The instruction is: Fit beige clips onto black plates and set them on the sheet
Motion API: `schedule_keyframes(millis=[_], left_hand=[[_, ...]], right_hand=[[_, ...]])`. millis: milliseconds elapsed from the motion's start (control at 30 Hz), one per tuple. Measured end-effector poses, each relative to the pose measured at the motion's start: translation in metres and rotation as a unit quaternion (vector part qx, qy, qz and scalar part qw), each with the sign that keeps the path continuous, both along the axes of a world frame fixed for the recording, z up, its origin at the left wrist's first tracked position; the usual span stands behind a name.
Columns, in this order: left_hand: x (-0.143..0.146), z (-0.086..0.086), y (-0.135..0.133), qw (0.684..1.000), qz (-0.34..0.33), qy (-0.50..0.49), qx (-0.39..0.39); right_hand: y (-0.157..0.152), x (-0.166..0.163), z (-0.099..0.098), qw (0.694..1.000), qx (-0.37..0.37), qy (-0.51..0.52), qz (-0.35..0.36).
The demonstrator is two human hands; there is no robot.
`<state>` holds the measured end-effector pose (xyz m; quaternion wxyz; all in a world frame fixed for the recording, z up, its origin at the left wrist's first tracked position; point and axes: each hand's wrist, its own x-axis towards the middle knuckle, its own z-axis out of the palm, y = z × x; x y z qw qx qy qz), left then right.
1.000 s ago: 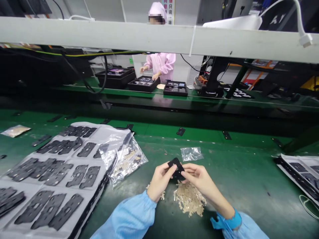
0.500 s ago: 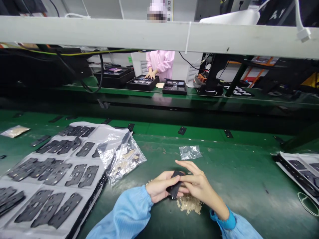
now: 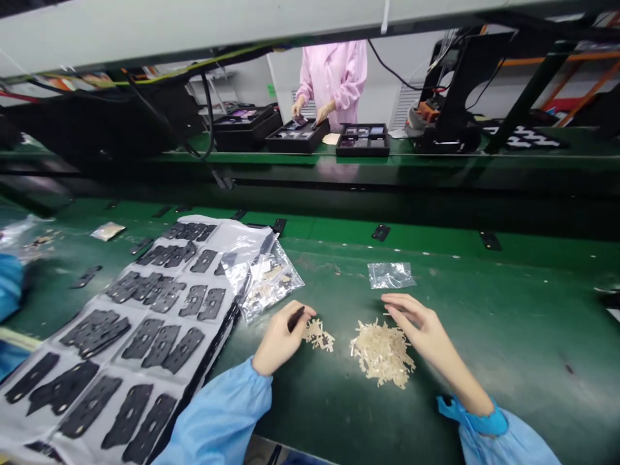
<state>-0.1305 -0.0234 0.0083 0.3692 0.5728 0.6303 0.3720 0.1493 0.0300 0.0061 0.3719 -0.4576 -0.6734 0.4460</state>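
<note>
My left hand (image 3: 283,337) is closed around a thin black plate (image 3: 295,319), seen mostly edge-on between thumb and fingers. Just right of it lies a small heap of beige pieces (image 3: 320,336). A larger pile of beige pieces (image 3: 382,352) sits between my hands. Over that pile's upper right side is my right hand (image 3: 419,323), fingers stretched out and slightly apart. A tiny beige strip shows near its fingertips; whether they touch it I cannot tell.
A grey compartmented tray (image 3: 196,349) with several black plates fills the left. A clear bag of beige pieces (image 3: 271,284) overlaps its right edge. A small clear bag (image 3: 391,275) lies ahead. Across the bench, a person in pink (image 3: 334,81) handles black boxes; a blue sleeve (image 3: 10,284) shows far left.
My hands have moved apart: the left went left with the black plate, the right let go of it and moved right. The beige pile is uncovered. The view has tilted down and shifted left.
</note>
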Motion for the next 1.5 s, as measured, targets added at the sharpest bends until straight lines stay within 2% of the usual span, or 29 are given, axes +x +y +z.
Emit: schedule_keyframes(millis=[67, 133, 267, 433, 600, 800, 900, 1000, 1100, 1200, 1300, 1367, 1500], left_hand=[[0.002, -0.003, -0.006, 0.996, -0.027, 0.083, 0.018], [0.007, -0.005, -0.011, 0.992, -0.048, 0.116, 0.019], [0.013, -0.009, -0.016, 0.986, -0.089, 0.143, 0.004], [0.016, -0.015, -0.02, 0.984, -0.094, 0.151, -0.008], [0.013, -0.016, -0.019, 0.989, -0.072, 0.128, -0.027], [0.003, -0.008, -0.016, 0.998, -0.031, 0.027, -0.048], [-0.001, -0.008, -0.016, 0.997, 0.014, -0.014, -0.076], [-0.005, -0.01, -0.017, 0.996, 0.027, -0.009, -0.088], [-0.008, -0.012, -0.018, 0.998, -0.002, 0.026, -0.052], [-0.009, -0.01, -0.018, 0.998, 0.002, 0.059, -0.017], [-0.002, -0.003, -0.018, 0.999, 0.023, 0.015, -0.045], [0.01, 0.004, -0.018, 0.997, 0.022, -0.035, -0.07], [0.046, 0.017, -0.013, 0.992, -0.02, -0.1, -0.073]], right_hand=[[0.0, -0.003, -0.005, 1.0, -0.016, -0.005, 0.005], [0.0, -0.005, -0.007, 1.0, -0.018, -0.011, 0.022], [-0.002, -0.007, -0.005, 0.999, -0.013, -0.025, 0.035], [-0.002, -0.007, -0.007, 0.999, -0.008, -0.035, 0.035], [-0.002, -0.007, -0.007, 0.999, -0.005, -0.037, 0.037], [-0.003, -0.008, -0.006, 0.999, -0.006, -0.035, 0.036], [-0.005, -0.01, -0.006, 0.998, -0.008, -0.037, 0.042], [-0.007, -0.012, -0.008, 0.998, -0.004, -0.045, 0.053], [-0.006, -0.011, -0.01, 0.997, -0.002, -0.045, 0.055], [-0.006, -0.012, -0.01, 0.998, -0.009, -0.039, 0.05], [-0.01, -0.019, -0.007, 0.998, -0.05, 0.0, 0.045], [-0.017, -0.028, -0.003, 0.989, -0.119, 0.063, 0.059], [-0.031, -0.044, 0.007, 0.941, -0.255, 0.2, 0.098]])
